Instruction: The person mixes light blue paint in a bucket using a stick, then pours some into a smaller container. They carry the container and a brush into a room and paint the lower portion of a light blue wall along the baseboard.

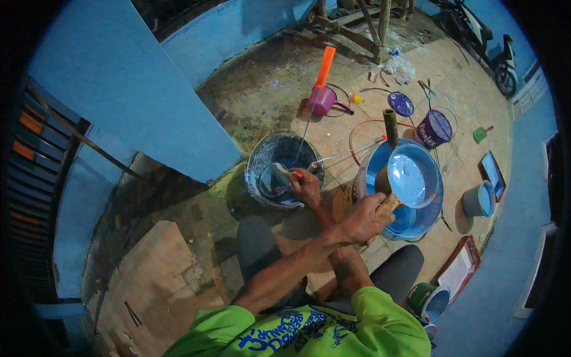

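Observation:
My forearms cross, the left over the right. My left hand (364, 219) is closed round a yellowish, block-like piece (389, 205) at the near edge of a round pan (441, 193). Light-blue paint (409, 178) fills the pan, and a dark wooden handle (391, 126) stands up from its far side. Underneath is a wide blue-coated tub (439, 217). My right hand (306, 187) is closed at the rim of a paint-smeared bucket (251, 172), on a pale, curved thing (279, 174) whose kind I cannot make out. A roller with an orange handle (325, 66) leans from the bucket.
Beyond the buckets lie a purple dipper (322, 102), a purple lid (401, 103) and a purple paint pail (434, 129). At right are a grey-blue bucket (477, 201), a red-edged tray (459, 268) and a green can (427, 302). A blue wall (154, 101) stands at left.

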The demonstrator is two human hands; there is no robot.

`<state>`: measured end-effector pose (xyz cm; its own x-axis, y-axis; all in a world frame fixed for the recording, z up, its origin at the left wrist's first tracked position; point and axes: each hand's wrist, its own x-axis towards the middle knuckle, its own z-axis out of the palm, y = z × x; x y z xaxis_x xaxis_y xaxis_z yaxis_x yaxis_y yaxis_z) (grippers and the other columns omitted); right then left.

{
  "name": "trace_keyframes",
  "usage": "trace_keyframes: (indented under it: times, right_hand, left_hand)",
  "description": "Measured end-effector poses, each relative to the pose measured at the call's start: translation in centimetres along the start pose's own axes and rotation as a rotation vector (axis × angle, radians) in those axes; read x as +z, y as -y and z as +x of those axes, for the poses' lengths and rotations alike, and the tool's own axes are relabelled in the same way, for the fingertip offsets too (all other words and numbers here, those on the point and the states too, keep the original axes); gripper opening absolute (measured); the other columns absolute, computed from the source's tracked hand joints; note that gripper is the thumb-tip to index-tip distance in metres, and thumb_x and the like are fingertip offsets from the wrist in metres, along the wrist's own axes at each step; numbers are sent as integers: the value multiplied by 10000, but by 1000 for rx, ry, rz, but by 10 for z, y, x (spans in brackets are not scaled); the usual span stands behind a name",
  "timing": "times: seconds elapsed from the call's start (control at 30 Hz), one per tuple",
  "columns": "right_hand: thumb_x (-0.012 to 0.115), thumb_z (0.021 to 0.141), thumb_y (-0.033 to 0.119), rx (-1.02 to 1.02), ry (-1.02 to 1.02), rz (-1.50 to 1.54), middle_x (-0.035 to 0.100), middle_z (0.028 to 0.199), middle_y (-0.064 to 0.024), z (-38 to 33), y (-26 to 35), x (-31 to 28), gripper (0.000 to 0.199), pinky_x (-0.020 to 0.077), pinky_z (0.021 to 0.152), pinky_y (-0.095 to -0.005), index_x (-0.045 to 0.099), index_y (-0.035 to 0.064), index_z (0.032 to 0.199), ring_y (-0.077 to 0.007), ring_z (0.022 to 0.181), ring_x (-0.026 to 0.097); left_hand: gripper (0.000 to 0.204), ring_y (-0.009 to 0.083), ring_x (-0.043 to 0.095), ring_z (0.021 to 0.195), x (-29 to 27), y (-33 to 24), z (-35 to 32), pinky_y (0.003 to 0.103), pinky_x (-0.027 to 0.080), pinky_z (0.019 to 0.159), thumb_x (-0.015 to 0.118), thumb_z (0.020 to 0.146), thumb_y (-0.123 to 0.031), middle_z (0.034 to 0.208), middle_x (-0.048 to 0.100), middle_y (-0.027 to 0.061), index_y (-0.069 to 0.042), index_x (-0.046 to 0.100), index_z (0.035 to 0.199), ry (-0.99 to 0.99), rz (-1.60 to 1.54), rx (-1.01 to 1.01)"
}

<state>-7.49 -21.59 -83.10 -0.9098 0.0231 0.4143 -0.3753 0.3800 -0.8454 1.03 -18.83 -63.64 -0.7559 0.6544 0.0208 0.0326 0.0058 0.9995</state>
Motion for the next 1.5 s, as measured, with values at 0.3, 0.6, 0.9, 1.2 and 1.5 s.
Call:
trace_keyframes:
  times: [0.3,0.6,0.9,1.2,1.5]
  right_hand:
    - [682,907,163,-36,15,-37,702,929,-147,-2,10,-3,173,555,704,-363,688,56,1043,-307,805,706]
    - [683,906,133,-92,9,-30,700,936,-153,1,15,-7,174,551,702,-348,687,33,1049,-277,805,709]
    - [698,890,154,-46,-79,18,688,896,-141,-1,11,-16,183,547,682,-346,693,61,1048,-279,773,694]
    - [683,905,140,-10,-70,-24,677,803,-129,7,8,-37,165,531,677,-342,694,44,1038,-240,722,679]
    - [645,926,251,61,-129,-129,688,877,-135,-1,5,-48,194,534,687,-414,675,115,1062,-324,794,686]
  left_hand:
    - [286,90,532,511,-3,-5,2,290,440,444,681,910,-203,700,576,32,15,555,1046,-31,-27,79]
    - [308,130,552,666,-10,-18,-4,327,468,602,697,873,-195,733,537,59,36,555,1020,62,-150,-188]
    - [259,71,524,557,-2,3,-6,255,428,465,661,929,-189,700,552,18,16,557,1049,84,-228,-115]
    - [307,188,550,696,-9,-25,-14,386,467,654,679,877,-232,764,545,121,38,549,947,119,-206,-230]
    - [318,94,546,703,3,2,-18,293,462,593,671,907,-226,795,571,32,39,564,1045,27,-164,-42]
